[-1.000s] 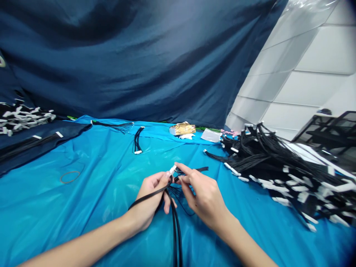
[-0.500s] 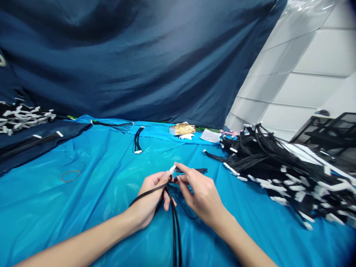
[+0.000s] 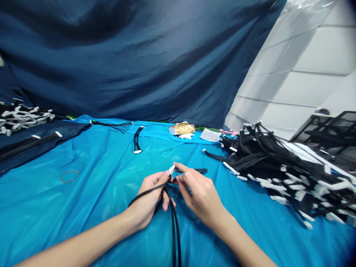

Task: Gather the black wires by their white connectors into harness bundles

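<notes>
My left hand [image 3: 151,196] is closed around a bundle of black wires [image 3: 174,230] and pinches a small white connector [image 3: 171,169] between thumb and finger. Some wires loop over the wrist side of that hand, and others hang toward me. From the right, my right hand [image 3: 200,189] meets it, its index fingertip on the connector's far end and its thumb and other fingers pinched by a thin black wire [image 3: 182,207]. Whether the wire's tip enters the connector is too small to tell. Behind the fingers, more black wire ends [image 3: 200,171] stick out to the right.
A large heap of black wire harnesses [image 3: 258,155] with white connectors covers the right side. Another pile [image 3: 25,116] lies far left. One short harness [image 3: 137,140], a gold packet [image 3: 182,128], a white card [image 3: 210,135] and a brown loop [image 3: 69,176] lie on the blue sheet [image 3: 97,193].
Almost nothing differs. The view has shifted very slightly, and both hands keep the same hold at the white connector.
</notes>
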Motion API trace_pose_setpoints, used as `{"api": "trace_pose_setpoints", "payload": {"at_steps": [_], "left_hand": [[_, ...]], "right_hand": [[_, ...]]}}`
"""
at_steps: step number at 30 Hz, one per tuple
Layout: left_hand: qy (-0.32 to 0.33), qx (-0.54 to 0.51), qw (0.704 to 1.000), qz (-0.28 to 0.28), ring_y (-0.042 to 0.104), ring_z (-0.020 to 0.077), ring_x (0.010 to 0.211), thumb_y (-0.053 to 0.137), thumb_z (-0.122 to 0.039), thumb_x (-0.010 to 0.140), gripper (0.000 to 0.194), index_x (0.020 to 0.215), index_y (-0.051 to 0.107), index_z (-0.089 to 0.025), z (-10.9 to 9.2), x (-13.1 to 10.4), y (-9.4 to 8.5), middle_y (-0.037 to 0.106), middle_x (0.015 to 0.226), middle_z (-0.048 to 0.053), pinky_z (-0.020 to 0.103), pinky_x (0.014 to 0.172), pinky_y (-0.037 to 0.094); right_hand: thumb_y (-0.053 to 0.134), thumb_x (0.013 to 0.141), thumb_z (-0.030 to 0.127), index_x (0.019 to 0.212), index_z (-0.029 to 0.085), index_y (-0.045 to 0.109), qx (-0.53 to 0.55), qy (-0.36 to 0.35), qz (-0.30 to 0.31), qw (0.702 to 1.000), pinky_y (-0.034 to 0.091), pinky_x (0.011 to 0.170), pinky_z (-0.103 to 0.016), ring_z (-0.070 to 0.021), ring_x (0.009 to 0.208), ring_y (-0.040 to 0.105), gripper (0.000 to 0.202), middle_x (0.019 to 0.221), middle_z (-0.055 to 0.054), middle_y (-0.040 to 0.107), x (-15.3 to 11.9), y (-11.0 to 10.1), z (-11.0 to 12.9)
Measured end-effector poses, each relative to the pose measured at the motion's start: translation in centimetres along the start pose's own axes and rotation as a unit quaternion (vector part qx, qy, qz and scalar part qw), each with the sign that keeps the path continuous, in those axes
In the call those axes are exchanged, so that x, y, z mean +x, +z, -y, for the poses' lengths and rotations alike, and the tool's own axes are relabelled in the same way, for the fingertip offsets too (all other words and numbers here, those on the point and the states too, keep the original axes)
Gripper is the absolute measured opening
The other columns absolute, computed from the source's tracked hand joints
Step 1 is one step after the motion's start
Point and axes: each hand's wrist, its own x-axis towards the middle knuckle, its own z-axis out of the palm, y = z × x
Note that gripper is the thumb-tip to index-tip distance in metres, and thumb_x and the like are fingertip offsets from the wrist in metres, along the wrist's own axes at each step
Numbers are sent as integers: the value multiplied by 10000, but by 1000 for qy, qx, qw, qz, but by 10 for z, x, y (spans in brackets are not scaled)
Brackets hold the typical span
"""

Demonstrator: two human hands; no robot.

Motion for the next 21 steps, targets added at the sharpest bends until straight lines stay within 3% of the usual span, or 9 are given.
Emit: {"api": "trace_pose_setpoints", "payload": {"at_steps": [21], "left_hand": [[-32, -60, 998, 9, 391, 38, 327, 529, -361, 768, 213, 772, 573, -152, 5, 3, -3, 507, 532, -48, 266, 525, 482]], "right_hand": [[362, 854, 126, 785, 165, 485, -40, -8, 41, 998, 514, 650, -318, -218, 883, 604, 146, 1133, -124, 575, 3, -1, 2]]}}
